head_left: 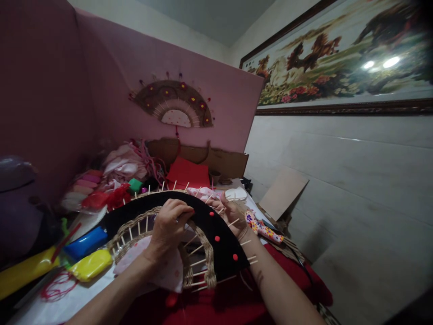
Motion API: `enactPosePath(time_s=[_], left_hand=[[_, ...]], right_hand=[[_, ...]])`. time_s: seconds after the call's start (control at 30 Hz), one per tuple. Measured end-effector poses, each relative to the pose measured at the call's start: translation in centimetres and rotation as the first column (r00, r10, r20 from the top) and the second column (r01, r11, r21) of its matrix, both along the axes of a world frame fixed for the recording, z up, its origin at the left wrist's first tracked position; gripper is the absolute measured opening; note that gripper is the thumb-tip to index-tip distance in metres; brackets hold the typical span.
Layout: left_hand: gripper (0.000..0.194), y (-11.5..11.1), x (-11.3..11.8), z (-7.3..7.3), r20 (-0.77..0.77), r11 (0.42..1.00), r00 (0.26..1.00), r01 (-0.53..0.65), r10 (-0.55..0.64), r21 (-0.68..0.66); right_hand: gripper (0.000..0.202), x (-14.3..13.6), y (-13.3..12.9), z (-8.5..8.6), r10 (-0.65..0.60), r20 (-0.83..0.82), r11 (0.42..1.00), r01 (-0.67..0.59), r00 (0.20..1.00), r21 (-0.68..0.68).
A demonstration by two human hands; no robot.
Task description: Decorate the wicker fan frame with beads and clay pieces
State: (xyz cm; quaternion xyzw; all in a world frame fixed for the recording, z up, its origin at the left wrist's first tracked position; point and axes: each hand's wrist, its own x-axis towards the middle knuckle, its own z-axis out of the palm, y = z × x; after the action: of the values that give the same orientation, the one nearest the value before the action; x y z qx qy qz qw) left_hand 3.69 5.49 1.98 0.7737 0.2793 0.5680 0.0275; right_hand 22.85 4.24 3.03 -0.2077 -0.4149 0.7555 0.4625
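A half-round craft fan (138,212) with a black band, woven cord rows and thin wooden sticks stands tilted before me. Three small red dots (217,239) sit on the right part of the band. My left hand (171,223) is over the middle of the band, thumb and fingers pinched on a small red ball (192,211) that touches or nearly touches the black cloth. At the fan's upper right edge, my right hand (232,214) grips the rim from behind, its fingers partly hidden by the sticks. Pale dotted cloth (169,271) covers the fan's centre.
Blue (86,242) and yellow clay packs (91,265) lie left, near red string (59,286). Pink fabric (125,162) and red sheets (189,173) are piled behind. A finished fan (176,101) hangs on the pink panel. Flowered cloth (264,228) lies right, by the wall.
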Motion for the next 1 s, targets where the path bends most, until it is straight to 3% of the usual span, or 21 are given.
enactPosePath(time_s=[0.47,1.0], left_hand=[[0.010,0.1,-0.1,-0.1,-0.075,0.995,0.997,-0.023,0.031,0.098],[0.018,-1.0,-0.6,1.1,-0.325,0.946,0.910,-0.167,0.256,0.278]], right_hand=[[0.054,0.1,-0.1,-0.1,-0.041,-0.059,0.996,0.036,0.997,-0.081],[0.055,0.2,0.2,-0.1,0.000,-0.048,0.999,-0.002,0.999,-0.043]])
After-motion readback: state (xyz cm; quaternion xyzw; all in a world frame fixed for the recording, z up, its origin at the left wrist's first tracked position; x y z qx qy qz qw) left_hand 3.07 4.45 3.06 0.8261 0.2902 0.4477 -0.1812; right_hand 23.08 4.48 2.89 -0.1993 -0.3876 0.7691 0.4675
